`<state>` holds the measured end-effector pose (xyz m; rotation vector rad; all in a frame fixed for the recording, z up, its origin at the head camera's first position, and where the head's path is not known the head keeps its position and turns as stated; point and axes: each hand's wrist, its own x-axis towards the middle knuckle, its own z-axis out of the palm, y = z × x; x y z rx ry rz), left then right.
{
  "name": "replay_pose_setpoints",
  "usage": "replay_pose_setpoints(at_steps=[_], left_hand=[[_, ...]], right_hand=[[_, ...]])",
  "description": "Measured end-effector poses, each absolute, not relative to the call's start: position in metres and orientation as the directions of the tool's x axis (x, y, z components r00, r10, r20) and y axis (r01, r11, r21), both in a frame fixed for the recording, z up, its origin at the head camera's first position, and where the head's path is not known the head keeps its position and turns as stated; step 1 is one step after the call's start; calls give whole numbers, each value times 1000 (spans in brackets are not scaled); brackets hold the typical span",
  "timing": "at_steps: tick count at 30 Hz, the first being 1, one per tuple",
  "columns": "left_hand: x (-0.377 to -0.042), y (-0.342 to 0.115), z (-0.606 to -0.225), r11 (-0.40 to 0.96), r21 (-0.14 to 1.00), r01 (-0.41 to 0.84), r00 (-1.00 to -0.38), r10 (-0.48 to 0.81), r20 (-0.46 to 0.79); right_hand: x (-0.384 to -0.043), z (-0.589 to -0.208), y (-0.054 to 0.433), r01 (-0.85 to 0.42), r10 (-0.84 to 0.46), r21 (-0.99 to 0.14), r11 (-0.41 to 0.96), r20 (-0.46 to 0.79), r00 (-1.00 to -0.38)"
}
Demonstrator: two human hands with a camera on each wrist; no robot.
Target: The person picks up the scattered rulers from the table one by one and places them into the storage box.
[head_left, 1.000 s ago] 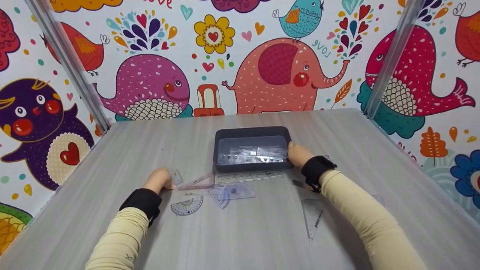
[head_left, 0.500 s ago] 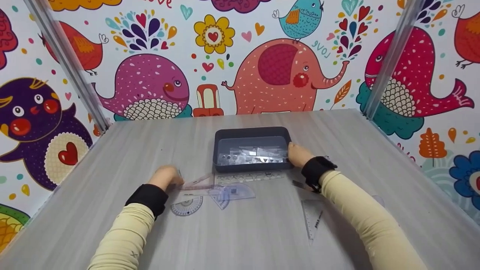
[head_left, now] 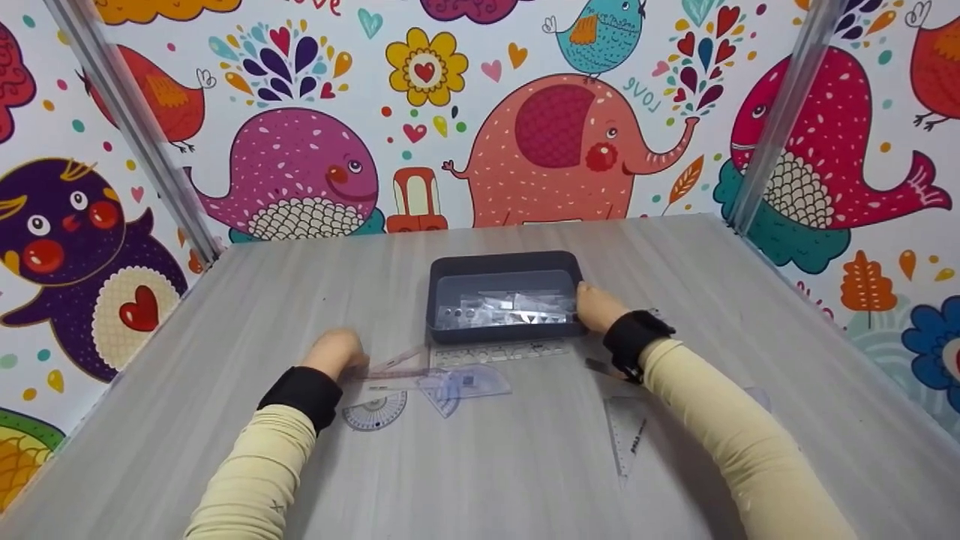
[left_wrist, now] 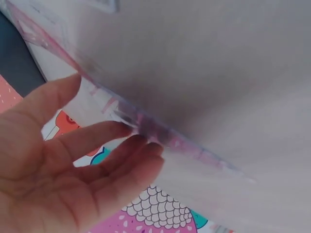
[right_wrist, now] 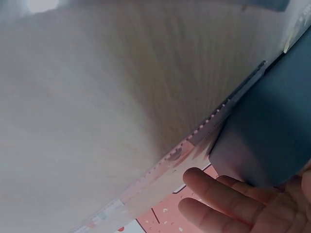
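My left hand (head_left: 337, 352) is low over the table, left of a cluster of clear plastic drawing tools. In the left wrist view its thumb and fingertips touch the edge of a pink-tinted clear tool (left_wrist: 194, 151), the fingers loosely bent and spread. My right hand (head_left: 598, 307) holds the right wall of a dark grey box (head_left: 504, 336), at its rim. In the right wrist view two fingers (right_wrist: 226, 199) extend beside the box wall. Several clear rulers (head_left: 510, 309) lie inside the box.
A clear stencil ruler (head_left: 499, 352) lies before the box. Nearby are a protractor (head_left: 375, 412) and bluish overlapping tools (head_left: 480, 381). A set square (head_left: 624, 435) lies front right, and a dark strip (head_left: 602, 367) by the right wrist. Patterned walls (head_left: 300, 165) bound the table.
My left hand has moved a little to the right, to the left end of the clear tools, covering a small clear piece seen before. The right hand and box have stayed put.
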<state>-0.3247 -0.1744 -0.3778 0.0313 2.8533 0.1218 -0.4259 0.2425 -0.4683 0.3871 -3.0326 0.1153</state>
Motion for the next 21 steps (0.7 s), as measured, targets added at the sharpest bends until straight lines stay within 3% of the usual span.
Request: replay_pose_setpoints(at_steps=[4,9,13,16,19,21], left_hand=[[-329,-172,-379,997,71,37,-967,54,-250],[-329,-170,-376,992,69,104,-961,118,-252],[-329,-175,-372,984,106,142,-948,166,-270],[-328,-182,-370,973,124,194,-935,222,-276],[-326,-185,-371,962,99,254,-929,272,-253],[-325,-185,-374,956,55,287,-931,292,-219]], right_hand=[[-437,-481,250,-293,-284,-44,955,139,-949],[-508,-559,287,-359,-371,97,928,295,-880],[-538,-585,295,-312,-320,73,947,254,-913],[-519,-565,284,-290,-287,23,957,242,-927],[-444,-486,248,-258,-244,-73,963,155,-957],[-423,-465,239,-264,-246,-89,961,174,-954]])
